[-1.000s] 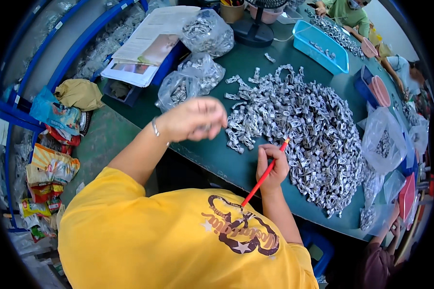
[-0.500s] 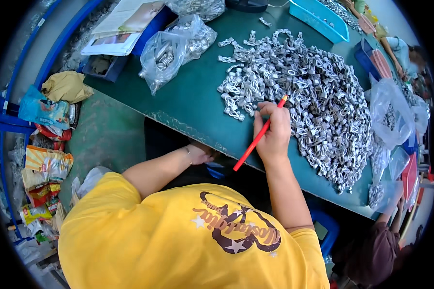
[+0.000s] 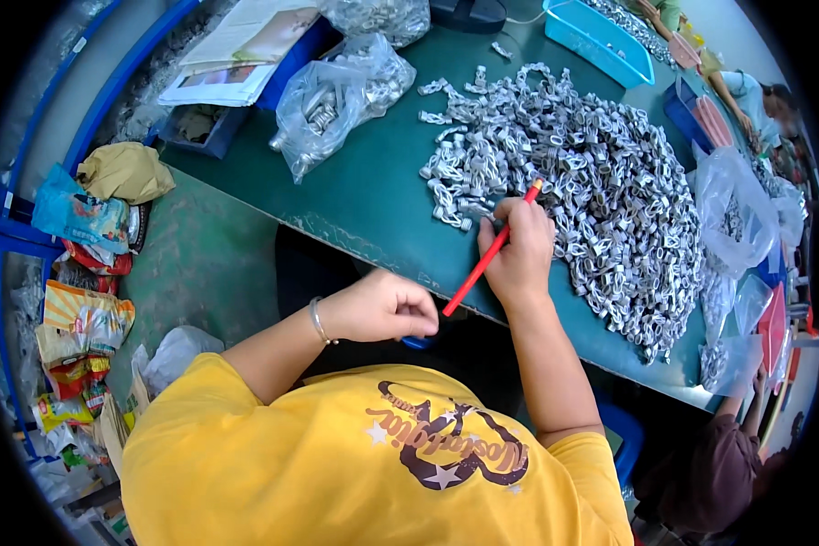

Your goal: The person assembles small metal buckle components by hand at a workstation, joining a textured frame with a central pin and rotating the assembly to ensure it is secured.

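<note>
Slim red rod (image 3: 480, 265), yellowish tip, held aslant, grey looped pieces (image 3: 601, 200), heaped loosely on green table (image 3: 373, 196)

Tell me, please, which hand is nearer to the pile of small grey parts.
Right: the right hand, gripping a slim red tool, is beside the pile; the left hand is farther off, by the near edge of the table.

Workshop, shared. Green worktable (image 3: 237, 187), edge scuffed, bears broad heap of small metal parts (image 3: 601, 200); more parts in clear bag (image 3: 314, 127). Turquoise tray (image 3: 601, 41) at far side. Blue shelving (image 3: 118, 86) at left, loaded with clear plastic. Co-workers along right: one in pale blue (image 3: 755, 102), one in dark top (image 3: 705, 473).
</note>
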